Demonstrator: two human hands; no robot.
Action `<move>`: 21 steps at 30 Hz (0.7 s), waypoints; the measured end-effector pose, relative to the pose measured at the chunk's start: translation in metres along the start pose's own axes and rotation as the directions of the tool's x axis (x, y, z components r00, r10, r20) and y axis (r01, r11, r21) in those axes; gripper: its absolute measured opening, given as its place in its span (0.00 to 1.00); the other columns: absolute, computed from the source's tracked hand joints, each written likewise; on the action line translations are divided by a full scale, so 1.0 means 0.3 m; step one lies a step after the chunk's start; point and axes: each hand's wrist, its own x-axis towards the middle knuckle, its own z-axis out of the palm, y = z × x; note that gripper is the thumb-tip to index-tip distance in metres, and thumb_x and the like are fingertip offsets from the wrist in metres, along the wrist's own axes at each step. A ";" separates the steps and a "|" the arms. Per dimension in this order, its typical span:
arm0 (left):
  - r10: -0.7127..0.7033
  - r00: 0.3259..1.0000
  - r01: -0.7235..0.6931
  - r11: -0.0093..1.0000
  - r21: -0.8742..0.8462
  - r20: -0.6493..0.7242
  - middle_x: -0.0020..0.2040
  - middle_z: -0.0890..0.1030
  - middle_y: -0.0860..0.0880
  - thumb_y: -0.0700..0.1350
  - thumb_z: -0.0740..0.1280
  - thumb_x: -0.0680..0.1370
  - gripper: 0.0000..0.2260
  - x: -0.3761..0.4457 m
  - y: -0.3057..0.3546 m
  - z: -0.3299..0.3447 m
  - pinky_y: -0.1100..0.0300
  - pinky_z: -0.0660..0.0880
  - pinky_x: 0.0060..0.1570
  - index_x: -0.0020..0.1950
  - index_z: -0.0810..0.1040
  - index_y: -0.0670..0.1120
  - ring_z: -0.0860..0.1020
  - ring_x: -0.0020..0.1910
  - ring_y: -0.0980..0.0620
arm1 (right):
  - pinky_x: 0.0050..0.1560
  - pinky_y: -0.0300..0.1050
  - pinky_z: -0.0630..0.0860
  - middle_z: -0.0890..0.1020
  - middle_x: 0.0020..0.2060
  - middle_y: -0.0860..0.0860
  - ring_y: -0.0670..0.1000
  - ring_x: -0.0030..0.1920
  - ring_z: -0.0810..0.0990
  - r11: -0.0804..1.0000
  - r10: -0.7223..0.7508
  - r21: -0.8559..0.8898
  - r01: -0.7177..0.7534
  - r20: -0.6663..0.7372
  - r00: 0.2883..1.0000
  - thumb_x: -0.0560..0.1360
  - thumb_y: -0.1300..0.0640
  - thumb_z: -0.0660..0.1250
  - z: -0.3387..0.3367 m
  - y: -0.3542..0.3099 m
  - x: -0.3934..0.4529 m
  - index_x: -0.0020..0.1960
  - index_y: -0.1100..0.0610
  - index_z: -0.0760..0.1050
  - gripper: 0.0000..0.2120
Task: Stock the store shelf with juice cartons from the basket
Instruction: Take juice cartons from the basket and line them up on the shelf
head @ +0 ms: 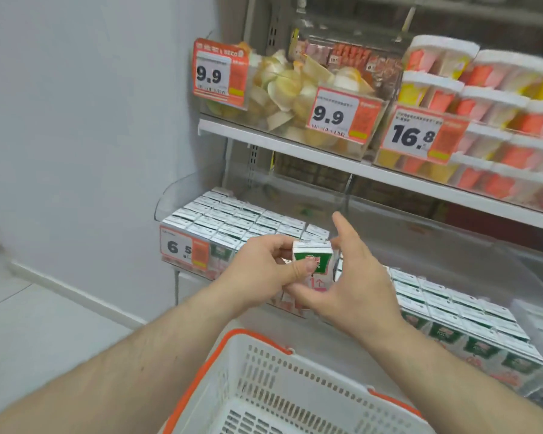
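- Left hand [261, 270], at frame centre, has its grip pinched round a carton [312, 264]: thumb on the green front face, fingers curled behind the left side.
- Right hand [355, 277] is beside the carton with fingers straight and spread; its thumb touches the carton's lower edge, and its grip is released.
- Carton is upright, held in the air just in front of the lower shelf [436, 245], over the gap between two blocks of stock.
- Left block of cartons [232, 220] fills the shelf at centre left in tight rows, white tops up, behind a price tag [184, 247] reading 6.5.
- Right block [452, 308] runs toward the lower right, same green-and-white packs in rows.
- Basket [264, 386], white with an orange rim, sits at bottom centre; the part of its floor in view shows no cartons.
- Upper shelf [264, 139] carries a clear bin [295, 98] of cut fruit at upper centre, with 9.9 tags, and stacked fruit cups [483, 104] at upper right, tagged 16.8.
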 end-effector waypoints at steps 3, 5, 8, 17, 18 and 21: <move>0.060 0.997 -0.058 0.998 0.023 -0.055 0.46 0.86 0.47 0.38 0.74 0.73 0.09 0.054 0.038 -0.059 0.51 0.81 0.50 0.48 0.83 0.51 0.83 0.44 0.49 | 0.48 0.47 0.76 0.83 0.56 0.48 0.54 0.55 0.81 0.983 -0.093 -0.159 0.086 -0.031 0.995 0.65 0.37 0.71 0.027 -0.041 0.114 0.72 0.48 0.65 0.40; 0.091 0.991 -0.086 0.995 0.055 -0.099 0.47 0.86 0.50 0.40 0.74 0.74 0.10 0.089 0.041 -0.106 0.51 0.80 0.53 0.51 0.83 0.53 0.84 0.47 0.47 | 0.44 0.46 0.74 0.84 0.50 0.47 0.55 0.49 0.82 0.982 -0.106 -0.162 0.097 -0.043 0.993 0.67 0.40 0.70 0.059 -0.060 0.191 0.68 0.48 0.67 0.32; 0.145 0.944 -0.051 0.952 0.301 -0.298 0.49 0.84 0.60 0.48 0.72 0.76 0.12 0.141 0.002 -0.190 0.55 0.78 0.55 0.58 0.81 0.55 0.81 0.49 0.54 | 0.44 0.44 0.75 0.84 0.45 0.46 0.52 0.47 0.82 0.991 -0.083 -0.108 0.081 -0.012 0.996 0.69 0.43 0.70 0.116 -0.060 0.318 0.63 0.46 0.66 0.26; 0.153 0.919 0.273 0.421 0.865 -0.365 0.69 0.75 0.53 0.59 0.61 0.78 0.23 0.236 -0.123 -0.362 0.53 0.56 0.73 0.71 0.72 0.52 0.68 0.69 0.50 | 0.46 0.48 0.76 0.81 0.48 0.52 0.59 0.48 0.80 0.986 -0.061 -0.153 0.073 0.083 0.995 0.73 0.47 0.69 0.365 -0.031 0.685 0.63 0.49 0.67 0.22; 0.119 0.923 0.298 0.379 0.876 -0.365 0.70 0.73 0.53 0.61 0.59 0.77 0.25 0.246 -0.142 -0.373 0.51 0.54 0.74 0.71 0.70 0.53 0.67 0.71 0.50 | 0.47 0.47 0.77 0.82 0.50 0.53 0.58 0.50 0.81 0.991 -0.025 -0.129 0.040 0.115 0.993 0.73 0.48 0.69 0.402 -0.030 0.717 0.66 0.48 0.67 0.24; 0.077 0.921 0.342 0.313 0.886 -0.383 0.71 0.71 0.55 0.65 0.54 0.76 0.27 0.261 -0.182 -0.377 0.51 0.54 0.73 0.72 0.69 0.54 0.65 0.72 0.52 | 0.53 0.45 0.78 0.80 0.60 0.53 0.56 0.56 0.79 0.993 0.119 -0.013 -0.119 0.201 0.972 0.72 0.51 0.71 0.487 -0.032 0.815 0.70 0.49 0.68 0.28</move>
